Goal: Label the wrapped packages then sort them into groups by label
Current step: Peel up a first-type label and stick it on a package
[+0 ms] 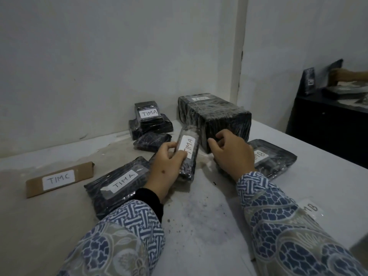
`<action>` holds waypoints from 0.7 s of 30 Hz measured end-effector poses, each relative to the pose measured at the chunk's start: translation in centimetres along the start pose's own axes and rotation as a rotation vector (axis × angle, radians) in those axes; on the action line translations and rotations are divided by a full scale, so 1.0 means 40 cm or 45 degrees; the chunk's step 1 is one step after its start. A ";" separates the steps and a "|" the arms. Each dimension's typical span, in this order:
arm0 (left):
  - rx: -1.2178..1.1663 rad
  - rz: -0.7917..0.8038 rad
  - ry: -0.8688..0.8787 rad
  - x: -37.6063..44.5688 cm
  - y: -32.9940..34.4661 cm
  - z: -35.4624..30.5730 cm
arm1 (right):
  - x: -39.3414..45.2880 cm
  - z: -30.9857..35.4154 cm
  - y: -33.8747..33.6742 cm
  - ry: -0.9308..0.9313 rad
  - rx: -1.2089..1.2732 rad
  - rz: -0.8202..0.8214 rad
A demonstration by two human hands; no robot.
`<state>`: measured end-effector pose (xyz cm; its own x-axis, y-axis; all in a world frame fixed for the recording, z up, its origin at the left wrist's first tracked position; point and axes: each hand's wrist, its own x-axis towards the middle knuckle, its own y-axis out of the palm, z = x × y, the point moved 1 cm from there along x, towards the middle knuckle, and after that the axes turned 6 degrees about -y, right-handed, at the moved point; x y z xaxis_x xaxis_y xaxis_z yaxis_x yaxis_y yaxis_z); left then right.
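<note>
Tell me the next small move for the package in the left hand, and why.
Probably carry the narrow package in the left hand back to the stack by the wall: its label reads TIMA, and so does the stack's top package. The right hand holds nothing.

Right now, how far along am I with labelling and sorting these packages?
Labelling looks mostly done: readable labels show on the brown TIMC package, the flat TIMA package and the TIMB package. A TIMA stack is begun by the wall. In hand: your left hand has a grip on a slim TIMA package; the right hand hovers open. Left: grouping the scattered ones; the large block's label is too blurred to read.
</note>
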<state>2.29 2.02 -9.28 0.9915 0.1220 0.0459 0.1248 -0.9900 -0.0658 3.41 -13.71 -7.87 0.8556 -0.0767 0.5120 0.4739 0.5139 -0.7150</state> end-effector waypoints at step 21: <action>1.361 -0.128 0.352 0.042 0.113 0.074 | 0.011 -0.029 -0.002 -0.012 -0.096 0.156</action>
<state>4.61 -2.03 -12.43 0.9492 0.0466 0.3113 0.3043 -0.3890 -0.8696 4.00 -14.79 -8.13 0.9061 -0.0087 0.4230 0.3806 0.4535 -0.8059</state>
